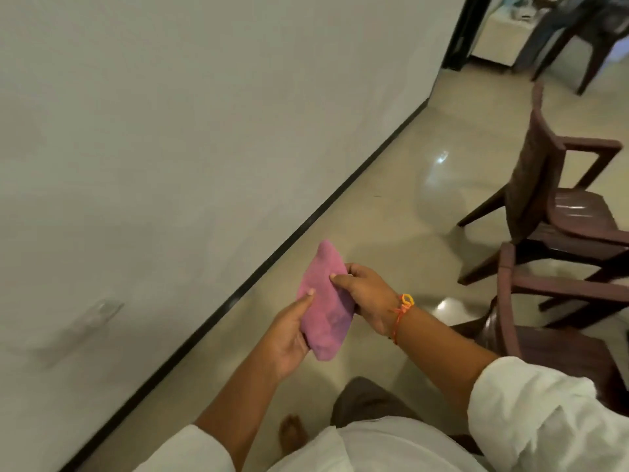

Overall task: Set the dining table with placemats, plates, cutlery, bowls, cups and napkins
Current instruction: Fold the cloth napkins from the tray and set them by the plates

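Your white sleeves (531, 413) filled the bottom edge of the view, with one bare foot (292, 434) planted on the floor (384, 212) below them. One folded pink napkin (323, 301) was held in the air between your two hands, above the floor and clear of all furniture. Your left hand (289, 338) was closed on its lower left edge, thumb pressed on top. Your right hand (367, 298) pinched its right edge between thumb and fingers; one orange thread band (403, 311) circled that wrist. To your left, one plain wall (204, 114) ran diagonally, meeting the floor at a dark skirting strip (272, 253). Open glossy floor extended ahead between that strip and the seating. To your right stood two brown armchairs (558, 206), one behind the other, the nearer one just beside your right forearm. A third dark chair (585, 32) stood far ahead near a doorway (466, 28). No dining table was in view.
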A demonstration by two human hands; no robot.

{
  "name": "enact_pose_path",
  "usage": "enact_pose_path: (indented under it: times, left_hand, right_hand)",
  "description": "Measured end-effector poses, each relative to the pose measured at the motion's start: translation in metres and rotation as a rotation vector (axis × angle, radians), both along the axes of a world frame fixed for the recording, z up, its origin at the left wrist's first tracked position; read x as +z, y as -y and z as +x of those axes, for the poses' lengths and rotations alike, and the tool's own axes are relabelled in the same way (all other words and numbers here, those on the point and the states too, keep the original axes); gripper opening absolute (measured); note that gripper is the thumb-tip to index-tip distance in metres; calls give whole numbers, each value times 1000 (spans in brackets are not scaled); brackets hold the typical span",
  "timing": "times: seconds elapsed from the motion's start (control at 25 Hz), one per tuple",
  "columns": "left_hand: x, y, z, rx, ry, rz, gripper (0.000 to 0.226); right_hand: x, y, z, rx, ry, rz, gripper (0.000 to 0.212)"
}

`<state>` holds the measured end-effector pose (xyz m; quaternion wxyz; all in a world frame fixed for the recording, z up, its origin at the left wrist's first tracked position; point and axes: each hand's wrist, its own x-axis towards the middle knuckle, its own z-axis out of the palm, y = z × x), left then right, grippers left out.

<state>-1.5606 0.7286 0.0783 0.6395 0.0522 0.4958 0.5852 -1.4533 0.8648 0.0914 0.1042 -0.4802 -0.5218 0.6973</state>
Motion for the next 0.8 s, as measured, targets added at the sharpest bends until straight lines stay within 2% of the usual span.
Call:
enact_pose_path:
  times: [0.12,0.24,0.36,0.48,0.56,0.68,0.8]
  left_hand:
    - [-2,-74,-34,-115,-95,0,46]
    - [-8,-161,-56,-216,-199,8,40]
    - [-16,-259,-67,-293,-244,-4,33]
    - [-20,-346,-76,-360,-288,-24,33]
    - [-21,-403,-82,-424,-317,-38,45]
    - [-18,-485,-88,-494,-303,-39,50]
    - [-21,-560,-93,-544,-288,-40,48]
  right_hand:
    - [-4,-52,-8,-186,-10,-42,24]
    - [-18,-116,-20,-374,5,11,22]
    - [-29,-196,-27,-566,17,71,4]
    - [-34,-268,-31,-623,26,12,8]
    - [-38,-314,-33,-652,30,-25,5]
    - [-38,-379,-36,-734,68,-40,23]
    - [-32,-441,-39,-771,80,-32,25]
